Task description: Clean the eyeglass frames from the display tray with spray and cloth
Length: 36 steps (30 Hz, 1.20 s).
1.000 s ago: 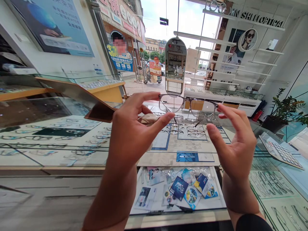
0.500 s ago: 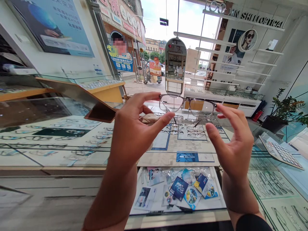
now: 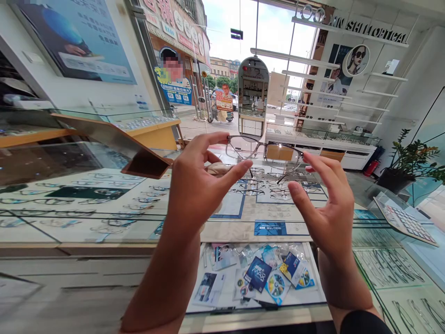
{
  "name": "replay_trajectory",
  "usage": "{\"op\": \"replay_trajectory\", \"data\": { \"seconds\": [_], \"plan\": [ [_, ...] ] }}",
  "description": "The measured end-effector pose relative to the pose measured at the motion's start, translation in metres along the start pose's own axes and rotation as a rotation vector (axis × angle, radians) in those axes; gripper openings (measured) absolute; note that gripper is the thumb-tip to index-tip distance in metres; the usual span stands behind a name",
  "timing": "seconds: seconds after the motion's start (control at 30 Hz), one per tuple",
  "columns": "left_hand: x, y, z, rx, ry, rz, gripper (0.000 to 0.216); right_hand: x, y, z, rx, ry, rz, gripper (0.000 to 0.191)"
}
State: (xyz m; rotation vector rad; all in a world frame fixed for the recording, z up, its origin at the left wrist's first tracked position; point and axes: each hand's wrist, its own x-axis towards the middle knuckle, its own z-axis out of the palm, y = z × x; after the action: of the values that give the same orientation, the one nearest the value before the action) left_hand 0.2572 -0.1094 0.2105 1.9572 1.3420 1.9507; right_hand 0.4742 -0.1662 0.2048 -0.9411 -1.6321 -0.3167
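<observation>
A pair of thin grey-framed glasses (image 3: 264, 150) is held up level in front of me, lenses facing away, above the glass counter (image 3: 104, 218). My left hand (image 3: 198, 185) pinches the frame's left end between forefinger and thumb. My right hand (image 3: 323, 204) has its forefinger at the frame's right end, thumb below and apart; the other fingers are curled loosely. A beige cloth (image 3: 217, 169) lies on the counter just behind my left hand.
Rows of spectacle frames (image 3: 264, 188) lie under the counter glass. An open drawer (image 3: 257, 278) below holds packets and leaflets. A tilted brown mirror (image 3: 114, 144) stands at left, a calculator (image 3: 405, 222) at right, an arched mirror (image 3: 253, 95) behind, a plant (image 3: 413, 160) far right.
Both hands and the glasses have drifted slightly to the left and a little lower in view; the grip is unchanged.
</observation>
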Motion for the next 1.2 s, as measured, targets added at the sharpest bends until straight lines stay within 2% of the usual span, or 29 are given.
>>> {"op": "replay_trajectory", "data": {
  "seconds": [1.2],
  "plan": [
    [0.0003, -0.0014, 0.001, -0.02, 0.001, -0.022, 0.062, -0.0004, -0.002, -0.0003, 0.052, -0.02, 0.011, 0.046]
  ]
}}
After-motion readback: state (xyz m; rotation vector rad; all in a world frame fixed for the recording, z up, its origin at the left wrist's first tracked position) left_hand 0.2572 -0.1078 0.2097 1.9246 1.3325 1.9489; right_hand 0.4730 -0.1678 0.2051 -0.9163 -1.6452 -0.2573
